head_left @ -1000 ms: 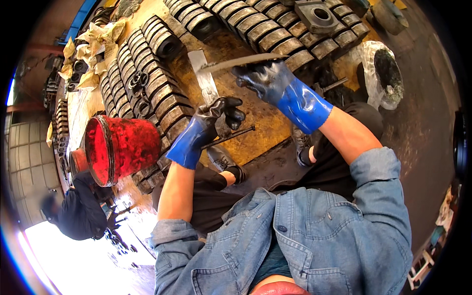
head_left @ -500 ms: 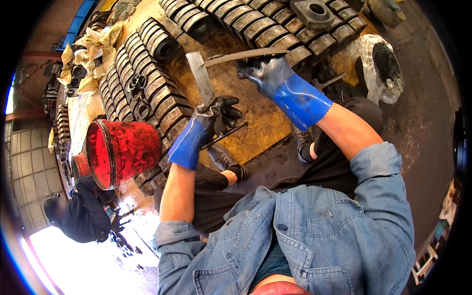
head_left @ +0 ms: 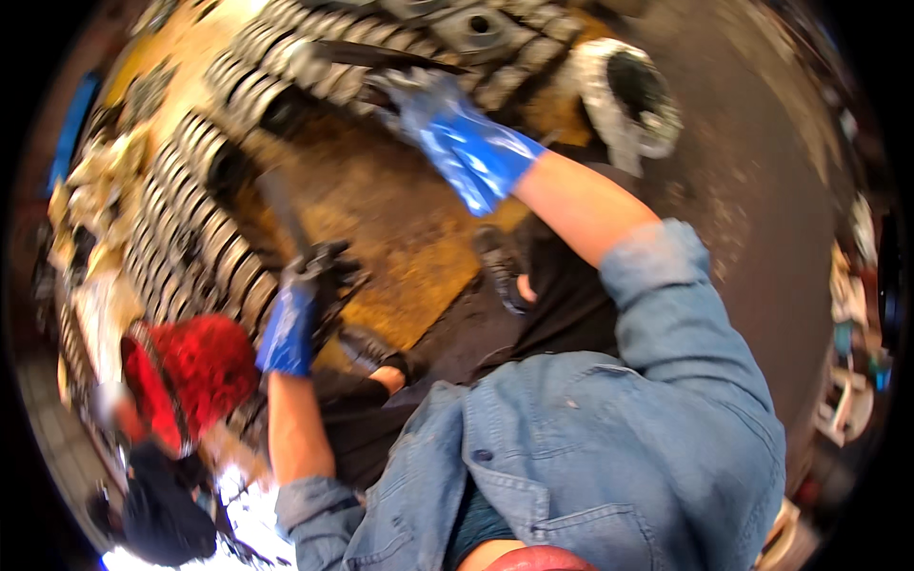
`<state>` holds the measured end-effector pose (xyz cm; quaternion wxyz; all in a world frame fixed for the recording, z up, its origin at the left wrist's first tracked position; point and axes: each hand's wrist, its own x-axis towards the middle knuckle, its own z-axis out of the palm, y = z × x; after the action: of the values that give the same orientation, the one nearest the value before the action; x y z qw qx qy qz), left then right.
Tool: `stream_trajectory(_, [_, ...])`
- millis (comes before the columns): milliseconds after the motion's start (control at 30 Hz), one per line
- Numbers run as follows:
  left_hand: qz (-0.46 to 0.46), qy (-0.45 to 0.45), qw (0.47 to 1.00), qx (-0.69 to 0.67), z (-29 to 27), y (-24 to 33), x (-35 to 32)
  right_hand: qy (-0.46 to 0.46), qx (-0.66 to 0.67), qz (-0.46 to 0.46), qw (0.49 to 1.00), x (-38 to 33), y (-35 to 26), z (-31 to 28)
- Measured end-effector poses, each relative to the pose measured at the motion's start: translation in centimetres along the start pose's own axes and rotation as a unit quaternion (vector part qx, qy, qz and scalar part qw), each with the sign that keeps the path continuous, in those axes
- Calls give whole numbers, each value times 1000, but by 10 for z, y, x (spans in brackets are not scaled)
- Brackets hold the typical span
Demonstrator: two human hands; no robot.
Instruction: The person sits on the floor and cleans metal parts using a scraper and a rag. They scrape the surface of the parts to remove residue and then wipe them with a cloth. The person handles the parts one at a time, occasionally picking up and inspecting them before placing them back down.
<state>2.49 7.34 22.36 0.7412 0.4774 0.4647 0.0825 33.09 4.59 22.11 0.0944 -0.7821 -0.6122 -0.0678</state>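
Our left hand [head_left: 321, 269] and right hand [head_left: 407, 97] stand well apart, each closed on metal.
Our left grips a flat bar [head_left: 283, 205] pointing to eleven o'clock; our right, at one o'clock from it, seems clamped on a long dark strip [head_left: 371, 55] whose far end points to ten. We judge a loose hold could drop the bar on our left shoe [head_left: 362, 345], at five o'clock, or let the strip knock the metal blocks [head_left: 214, 238]; a wide left swing could tip the red bucket [head_left: 214, 366] at eight.

Rows of grimy metal parts [head_left: 217, 231] show a workshop.
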Motion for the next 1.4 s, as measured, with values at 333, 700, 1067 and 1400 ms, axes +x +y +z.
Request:
stream_trajectory(333, [24, -96, 990, -97, -42, -34, 32, 153, 372, 308, 862, -72, 231, 7])
stream_trajectory(700, [16, -37, 999, -27, -26, -49, 38, 272, 624, 609, 407, -324, 416, 119])
stream_trajectory(1067, [-8, 37, 999, -26, -11, -42, 44, 162, 648, 617, 417, -335, 409, 124])
stream_trajectory(1400, [14, 94, 993, -72, 3, -11, -27, -36, 595, 625, 504, -372, 273, 105])
